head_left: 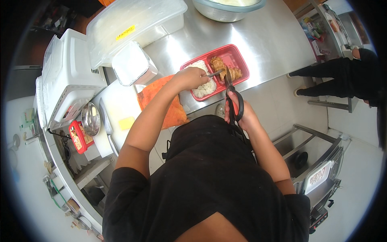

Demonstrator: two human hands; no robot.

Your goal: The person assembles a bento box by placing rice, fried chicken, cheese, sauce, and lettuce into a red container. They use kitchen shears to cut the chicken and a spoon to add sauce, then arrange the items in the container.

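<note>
While the left hand closes its fingers around the handle of a thin metal utensil, its tip reaches into a red rectangular plastic tray that sits on the brushed stainless-steel surface at about one o'clock from the person's chest. That tray has two compartments: the one toward nine o'clock holds a mound of white rice, grainy and soft-edged, and the one toward three o'clock holds browned, glossy pieces of meat. At five o'clock from the tray, the right hand has its fingers threaded through the black loop handles of a pair of scissors, gripping them; the slim blades point up into the meat and stand only slightly parted, touching it. A crumpled orange cloth lies on the surface edge under the left forearm. Farther toward ten o'clock sit a white cutting board with a small yellow block, a frosted square plastic tub and a large translucent lidded bin. A round steel bowl stands at twelve o'clock.
</note>
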